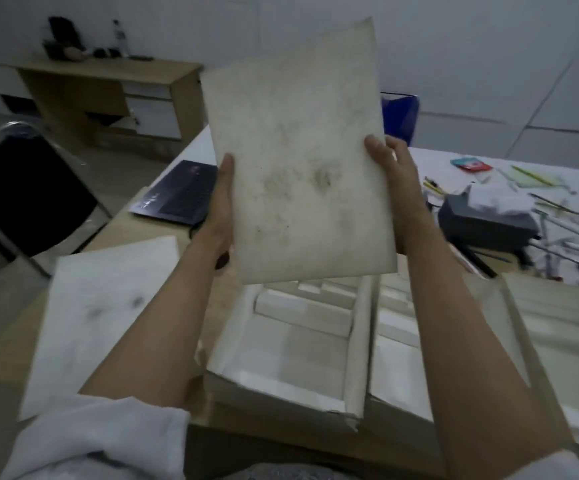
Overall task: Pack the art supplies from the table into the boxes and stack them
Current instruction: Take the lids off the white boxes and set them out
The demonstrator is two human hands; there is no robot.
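Gripping smudged white box lid by both edges, left hand and right hand, raised over open box, likely for closing.

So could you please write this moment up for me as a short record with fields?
held item: stained white lid, raised and tilted above the boxes
left hand: grips the lid's left edge
right hand: grips the lid's right edge
open box: directly below, white inner compartments showing
second lid: flat on the table, left of the box
laptop: open, beyond the left hand
loose supplies: far right of the table, not yet packed
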